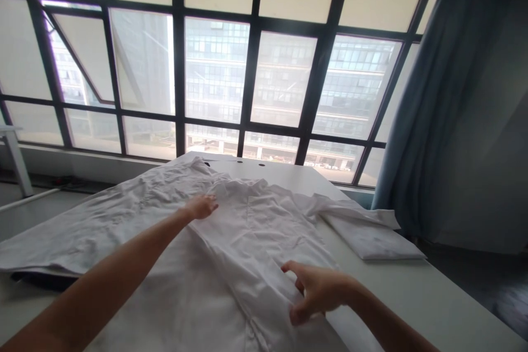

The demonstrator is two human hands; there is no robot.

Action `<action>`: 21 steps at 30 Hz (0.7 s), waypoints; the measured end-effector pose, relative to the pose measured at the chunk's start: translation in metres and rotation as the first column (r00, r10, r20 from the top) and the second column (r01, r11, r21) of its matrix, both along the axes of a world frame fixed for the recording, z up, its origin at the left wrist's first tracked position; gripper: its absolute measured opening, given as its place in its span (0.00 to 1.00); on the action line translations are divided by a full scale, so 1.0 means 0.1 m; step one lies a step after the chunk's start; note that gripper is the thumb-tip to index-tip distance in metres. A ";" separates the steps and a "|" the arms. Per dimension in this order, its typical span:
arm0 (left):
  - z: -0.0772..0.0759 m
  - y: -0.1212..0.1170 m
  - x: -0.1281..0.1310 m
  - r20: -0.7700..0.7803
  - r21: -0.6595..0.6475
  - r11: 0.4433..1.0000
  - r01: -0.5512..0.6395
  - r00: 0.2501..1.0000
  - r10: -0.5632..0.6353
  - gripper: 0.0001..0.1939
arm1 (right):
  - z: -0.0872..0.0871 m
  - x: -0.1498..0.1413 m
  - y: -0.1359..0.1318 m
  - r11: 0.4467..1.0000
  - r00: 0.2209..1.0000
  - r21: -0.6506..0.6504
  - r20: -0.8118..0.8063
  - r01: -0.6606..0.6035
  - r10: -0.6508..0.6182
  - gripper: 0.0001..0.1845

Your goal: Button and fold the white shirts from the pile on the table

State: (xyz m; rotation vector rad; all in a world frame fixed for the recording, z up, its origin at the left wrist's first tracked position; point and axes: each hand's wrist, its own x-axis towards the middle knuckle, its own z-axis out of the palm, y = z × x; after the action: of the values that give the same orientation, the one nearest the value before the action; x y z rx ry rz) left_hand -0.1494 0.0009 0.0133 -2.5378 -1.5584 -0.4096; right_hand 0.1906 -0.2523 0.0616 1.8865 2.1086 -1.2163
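Note:
A white long-sleeved garment (268, 231), perhaps a shirt or a coat, lies spread and wrinkled across the table in front of me. My left hand (202, 206) rests on its upper left part with the fingers stretched out over the cloth. Nearer to me on the right, my right hand (319, 289) is just over or touching a long fold of the same cloth. Its thumb and forefinger are apart, with nothing between them; the other fingers curl beneath and are partly hidden.
More wrinkled white cloth (103, 214) covers the table's left side, with a dark item (43, 280) under its edge. A folded white piece (371, 236) lies at right on the white table (416, 291). Beyond are windows (214, 71) and a blue curtain (429, 99).

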 end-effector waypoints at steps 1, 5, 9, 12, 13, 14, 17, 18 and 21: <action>-0.04 0.06 0.09 -0.016 -0.027 1.000 0.012 1.000 -0.012 0.24 | -0.02 0.00 -0.04 0.998 0.999 0.065 0.036 -0.020 0.018 0.58; -0.21 0.28 0.29 -0.097 -0.162 0.986 -0.027 0.995 0.011 0.33 | -0.08 -0.07 -0.23 0.897 0.989 0.428 0.131 -0.114 0.064 0.48; -0.30 0.44 0.32 -0.089 -0.180 0.981 -0.067 0.995 0.051 0.36 | -0.12 -0.30 -0.29 0.689 0.975 0.692 0.129 -0.217 0.179 0.27; -0.33 0.49 0.30 -0.071 -0.194 0.978 -0.077 0.995 0.064 0.38 | -0.26 -0.42 -0.25 0.599 0.879 0.671 0.177 -0.437 0.443 0.31; -0.34 0.50 0.30 -0.067 -0.202 0.976 -0.078 0.996 0.066 0.39 | -0.32 -0.43 -0.23 0.569 0.838 0.653 0.200 -0.500 0.507 0.33; -0.34 0.51 0.30 -0.064 -0.209 0.975 -0.078 0.996 0.066 0.39 | -0.37 -0.44 -0.22 0.544 0.806 0.637 0.222 -0.545 0.548 0.33; -0.35 0.52 0.29 -0.057 -0.210 0.974 -0.083 0.996 0.072 0.39 | -0.47 -0.45 -0.23 0.495 0.773 0.638 0.269 -0.590 0.575 0.29; -0.36 0.52 0.29 -0.054 -0.206 0.975 -0.081 0.996 0.071 0.39 | -0.47 -0.46 -0.25 0.477 0.771 0.654 0.276 -0.588 0.573 0.28; -0.36 0.52 0.30 -0.053 -0.202 0.976 -0.076 0.996 0.067 0.39 | -0.46 -0.55 -0.30 0.469 0.801 0.686 0.293 -0.557 0.522 0.22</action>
State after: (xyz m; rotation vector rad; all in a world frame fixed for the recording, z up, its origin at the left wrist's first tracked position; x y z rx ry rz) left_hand -0.1196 0.0529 -0.0224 -2.6065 -1.7520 -0.1900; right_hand 0.1351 -0.2822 0.0158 1.0973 3.1213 -0.1207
